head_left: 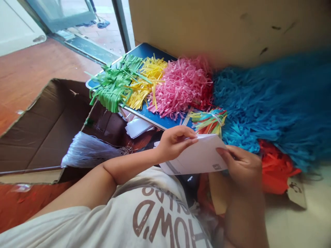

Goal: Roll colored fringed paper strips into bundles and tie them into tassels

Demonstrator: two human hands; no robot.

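Observation:
Both my hands hold a flat white packet (199,155) with pale grey print and a small dark square at one corner. The fingers of my left hand (178,141) pinch its upper left edge, where two layers seem to part. At its right end, my right hand (240,162) grips it between thumb and fingers. Just beyond the packet lies a tied bundle of multicoloured paper strips (209,120) on the blue table (165,120). Whether anything is inside the packet cannot be seen.
Green (116,82), yellow (141,89) and pink fringe (181,86) cover the table. A large blue fringe pile (271,100) and red paper (276,168) lie right. On the left, a cardboard box (43,127) has a white strand bundle (88,151) over its edge. White packets (138,127) lie below the table.

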